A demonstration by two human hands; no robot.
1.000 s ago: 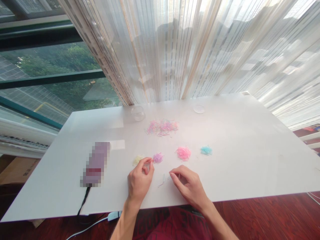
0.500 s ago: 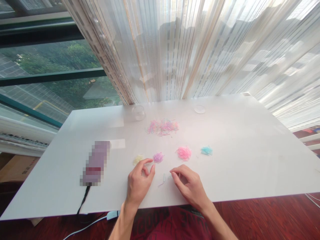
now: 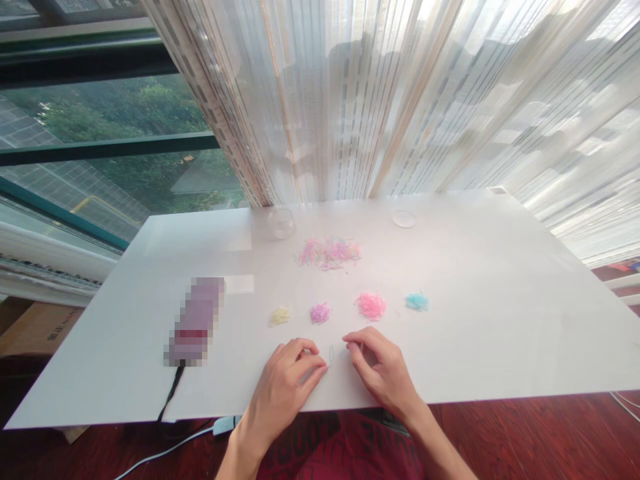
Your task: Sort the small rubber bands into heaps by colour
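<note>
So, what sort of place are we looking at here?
Probably a room in a home, though a small office is possible. Sheer striped curtains hang behind a white table, there is a window on the left, and the floor looks like reddish wood.

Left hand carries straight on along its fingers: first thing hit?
Probably the small pale loop on the table, just past the left hand's fingertips; the right hand's fingertips look next in line. With one view, height above the table is unclear, so it might pass over the loop.
</note>
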